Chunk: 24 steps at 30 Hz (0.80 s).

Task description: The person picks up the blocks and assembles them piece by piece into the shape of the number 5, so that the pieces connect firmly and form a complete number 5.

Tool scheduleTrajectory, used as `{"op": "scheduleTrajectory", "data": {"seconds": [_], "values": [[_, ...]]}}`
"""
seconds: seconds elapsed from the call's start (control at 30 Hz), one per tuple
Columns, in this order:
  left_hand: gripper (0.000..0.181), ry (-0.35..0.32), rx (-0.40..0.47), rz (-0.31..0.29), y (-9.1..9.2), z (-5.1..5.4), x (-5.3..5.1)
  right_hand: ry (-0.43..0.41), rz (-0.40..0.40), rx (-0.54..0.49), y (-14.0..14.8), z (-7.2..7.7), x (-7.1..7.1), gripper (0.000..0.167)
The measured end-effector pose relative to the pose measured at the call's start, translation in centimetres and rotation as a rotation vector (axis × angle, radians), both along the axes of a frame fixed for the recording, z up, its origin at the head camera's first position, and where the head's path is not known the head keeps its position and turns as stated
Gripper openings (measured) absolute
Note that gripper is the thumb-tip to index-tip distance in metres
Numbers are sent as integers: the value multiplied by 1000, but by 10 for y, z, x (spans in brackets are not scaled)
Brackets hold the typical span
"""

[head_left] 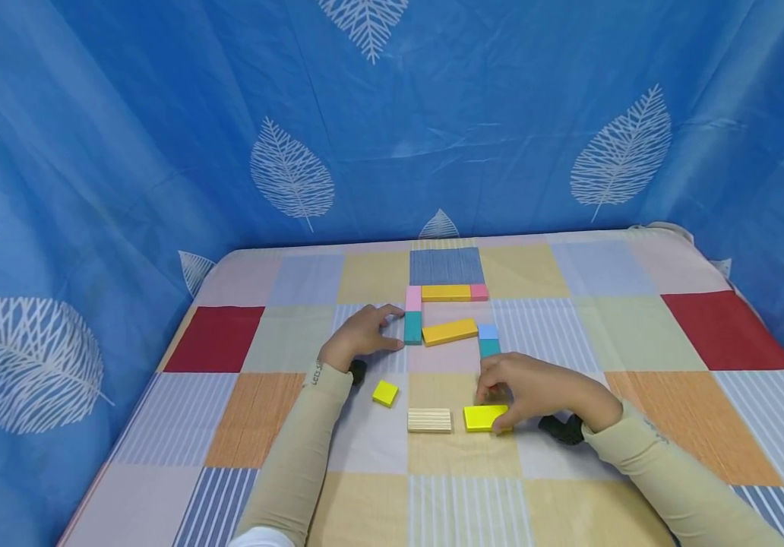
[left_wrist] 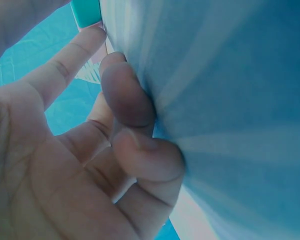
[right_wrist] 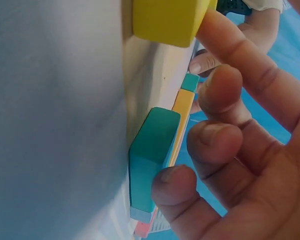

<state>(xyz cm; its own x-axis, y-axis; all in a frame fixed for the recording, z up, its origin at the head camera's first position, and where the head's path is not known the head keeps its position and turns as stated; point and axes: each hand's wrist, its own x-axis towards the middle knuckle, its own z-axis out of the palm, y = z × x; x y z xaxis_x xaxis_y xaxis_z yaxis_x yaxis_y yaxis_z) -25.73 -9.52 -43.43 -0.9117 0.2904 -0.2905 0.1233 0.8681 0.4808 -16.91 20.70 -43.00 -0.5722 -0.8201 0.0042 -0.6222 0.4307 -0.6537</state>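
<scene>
Head view: right hand (head_left: pixel 535 386) pinches the long yellow block (head_left: pixel 479 418), thumb and fingertips drawn in, block lying at the near side of the layout. Left hand (head_left: pixel 361 333) loosely open, holding nothing; thumb and forefinger apart beside the left teal block (head_left: pixel 413 329). Slanted orange block (head_left: pixel 450 332) spans from there to the light-blue block (head_left: pixel 488 332). Beyond: upper orange block (head_left: pixel 446 293) between two pink ones. Nearer: small yellow square (head_left: pixel 385 393), ridged wooden block (head_left: pixel 429 421). Patchwork-covered worktop (head_left: pixel 296 334); blue leaf-print curtain (head_left: pixel 460 137) behind.
</scene>
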Motion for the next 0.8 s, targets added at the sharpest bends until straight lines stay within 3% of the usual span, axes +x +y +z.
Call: {"op": "scheduleTrajectory", "data": {"seconds": [0.8], "values": [[65,9,-1,-9,-1,-2,-1,116,-126,50,-2,-8,-5,22]]}}
